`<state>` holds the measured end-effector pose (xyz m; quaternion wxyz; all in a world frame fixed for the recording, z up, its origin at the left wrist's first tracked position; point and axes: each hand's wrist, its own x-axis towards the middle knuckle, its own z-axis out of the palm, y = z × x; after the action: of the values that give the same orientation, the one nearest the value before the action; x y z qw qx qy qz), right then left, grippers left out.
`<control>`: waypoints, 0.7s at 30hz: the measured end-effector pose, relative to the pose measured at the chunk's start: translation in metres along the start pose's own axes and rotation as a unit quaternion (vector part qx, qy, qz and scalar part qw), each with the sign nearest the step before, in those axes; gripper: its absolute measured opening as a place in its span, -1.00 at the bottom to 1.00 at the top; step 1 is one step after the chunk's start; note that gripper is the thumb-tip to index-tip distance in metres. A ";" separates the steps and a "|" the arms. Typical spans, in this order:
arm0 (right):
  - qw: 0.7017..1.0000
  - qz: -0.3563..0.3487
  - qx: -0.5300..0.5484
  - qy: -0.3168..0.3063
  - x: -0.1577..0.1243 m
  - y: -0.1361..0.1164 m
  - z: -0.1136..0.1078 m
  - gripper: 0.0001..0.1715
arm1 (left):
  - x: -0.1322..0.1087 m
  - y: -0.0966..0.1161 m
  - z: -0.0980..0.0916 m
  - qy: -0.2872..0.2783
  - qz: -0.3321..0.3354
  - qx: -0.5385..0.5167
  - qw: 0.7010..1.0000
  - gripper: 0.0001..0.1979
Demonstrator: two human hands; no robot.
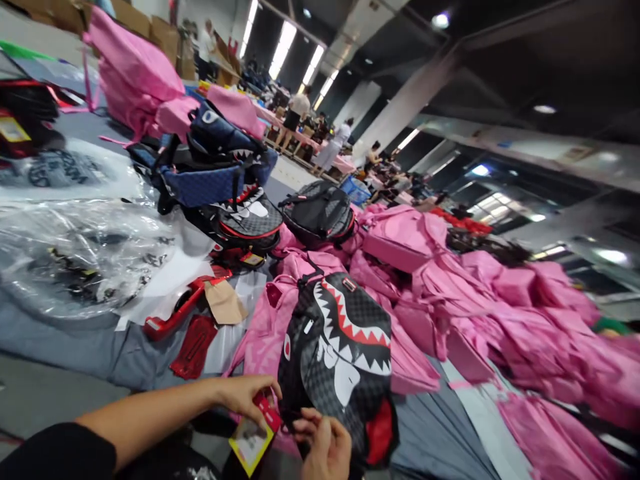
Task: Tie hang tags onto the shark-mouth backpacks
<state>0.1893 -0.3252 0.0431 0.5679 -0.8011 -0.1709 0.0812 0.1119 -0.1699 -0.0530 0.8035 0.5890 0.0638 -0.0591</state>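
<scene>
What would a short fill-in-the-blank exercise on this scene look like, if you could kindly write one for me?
1. The yellow-bordered tag is held in the person's ____ hand.
2. The dark checkered backpack close to the tag shows a printed mouth lined with jagged ____ teeth.
3. The large heap of backpacks in the right half of the picture is ____ in colour.

Missing words: left; white; pink.
</scene>
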 end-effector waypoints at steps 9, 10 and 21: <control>0.999 -0.039 -0.001 -0.030 0.009 0.018 -0.006 -0.57 | 0.003 -0.001 0.020 0.215 0.063 -0.125 0.967 -0.69; 0.999 -0.035 -0.008 -0.038 0.008 0.017 -0.007 -0.58 | 0.004 0.001 0.020 0.244 0.070 -0.142 0.957 -0.66; 0.982 0.059 -0.048 -0.173 0.007 -0.010 -0.003 -0.63 | -0.008 0.005 0.010 0.257 0.153 0.043 0.953 -0.79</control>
<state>0.1946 -0.3226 0.0538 0.4848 -0.8100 -0.2226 0.2436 0.1049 -0.1777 -0.0437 0.7330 0.6213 0.1745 0.2151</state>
